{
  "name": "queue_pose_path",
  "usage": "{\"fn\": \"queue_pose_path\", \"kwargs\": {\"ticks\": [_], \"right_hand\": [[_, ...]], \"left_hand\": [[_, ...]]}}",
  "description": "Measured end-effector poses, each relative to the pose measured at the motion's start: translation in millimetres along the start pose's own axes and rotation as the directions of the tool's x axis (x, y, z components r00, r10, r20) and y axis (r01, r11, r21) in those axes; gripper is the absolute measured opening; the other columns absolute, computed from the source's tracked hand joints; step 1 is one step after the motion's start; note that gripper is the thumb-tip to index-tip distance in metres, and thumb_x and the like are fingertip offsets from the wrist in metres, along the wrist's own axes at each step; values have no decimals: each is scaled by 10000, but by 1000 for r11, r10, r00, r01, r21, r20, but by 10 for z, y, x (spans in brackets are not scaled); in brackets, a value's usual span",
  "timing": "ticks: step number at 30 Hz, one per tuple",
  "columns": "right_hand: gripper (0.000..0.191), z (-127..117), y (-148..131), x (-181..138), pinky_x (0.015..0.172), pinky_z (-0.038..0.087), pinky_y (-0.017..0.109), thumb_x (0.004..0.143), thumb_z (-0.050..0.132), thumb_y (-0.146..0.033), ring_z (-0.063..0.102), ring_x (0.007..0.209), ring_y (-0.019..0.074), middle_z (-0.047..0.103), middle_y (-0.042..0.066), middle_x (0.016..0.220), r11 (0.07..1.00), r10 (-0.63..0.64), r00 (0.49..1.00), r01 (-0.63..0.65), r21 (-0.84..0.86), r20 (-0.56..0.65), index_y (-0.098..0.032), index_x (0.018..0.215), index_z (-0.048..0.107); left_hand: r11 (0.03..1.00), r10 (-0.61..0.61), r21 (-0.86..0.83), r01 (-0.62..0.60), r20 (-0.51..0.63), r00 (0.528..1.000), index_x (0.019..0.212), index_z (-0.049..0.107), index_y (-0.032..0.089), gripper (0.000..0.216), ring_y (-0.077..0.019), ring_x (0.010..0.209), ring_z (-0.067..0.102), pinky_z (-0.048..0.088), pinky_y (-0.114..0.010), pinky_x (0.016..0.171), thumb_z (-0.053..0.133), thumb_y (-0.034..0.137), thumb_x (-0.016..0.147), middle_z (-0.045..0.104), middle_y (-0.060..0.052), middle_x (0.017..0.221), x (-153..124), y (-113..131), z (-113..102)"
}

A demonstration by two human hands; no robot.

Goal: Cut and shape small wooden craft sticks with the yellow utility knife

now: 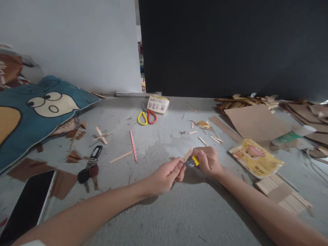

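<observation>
In the middle of the head view, my left hand (pixel 167 174) is closed in a pinch on a flat wooden craft stick (pixel 188 155). The stick's upper end points up and to the right. My right hand (pixel 208 160) is wrapped round a yellow utility knife (pixel 195 160), its metal front end against or very close to the stick. Both hands are just above the grey surface, nearly touching each other. Left of them lie a pink pencil-like stick (pixel 133 146) and a loose craft stick (pixel 121 157).
Scissors (pixel 147 117) lie at the back beside a small packet (pixel 158 104). Left are a blue cushion (pixel 23 119), keys (pixel 88 172) and a phone (pixel 28 205). Right are a yellow packet (pixel 256 158), bundled craft sticks (pixel 284 193), cardboard (pixel 256 121) and a glue tube (pixel 293 135).
</observation>
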State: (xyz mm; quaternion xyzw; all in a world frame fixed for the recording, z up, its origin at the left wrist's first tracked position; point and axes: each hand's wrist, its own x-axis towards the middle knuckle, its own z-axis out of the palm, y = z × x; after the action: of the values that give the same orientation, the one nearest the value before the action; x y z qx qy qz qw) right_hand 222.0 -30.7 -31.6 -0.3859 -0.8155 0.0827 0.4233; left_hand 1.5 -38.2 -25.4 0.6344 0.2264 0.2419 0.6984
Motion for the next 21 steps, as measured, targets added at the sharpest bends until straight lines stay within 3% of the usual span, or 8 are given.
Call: {"fn": "queue_pose_path", "kwargs": {"ticks": [21], "right_hand": [[533,1,2,16,482,262,295,1130,202,-359,349,438,116,375,-36,512,999,-13,1000,14,-30,13,-240,642,379]], "left_hand": [[1000,20,-10,-20,-3,1000,831,356,231,473,-115,611,280,241,-305,615,334,649,1052,328,75,683,-5,-19,-10]]}}
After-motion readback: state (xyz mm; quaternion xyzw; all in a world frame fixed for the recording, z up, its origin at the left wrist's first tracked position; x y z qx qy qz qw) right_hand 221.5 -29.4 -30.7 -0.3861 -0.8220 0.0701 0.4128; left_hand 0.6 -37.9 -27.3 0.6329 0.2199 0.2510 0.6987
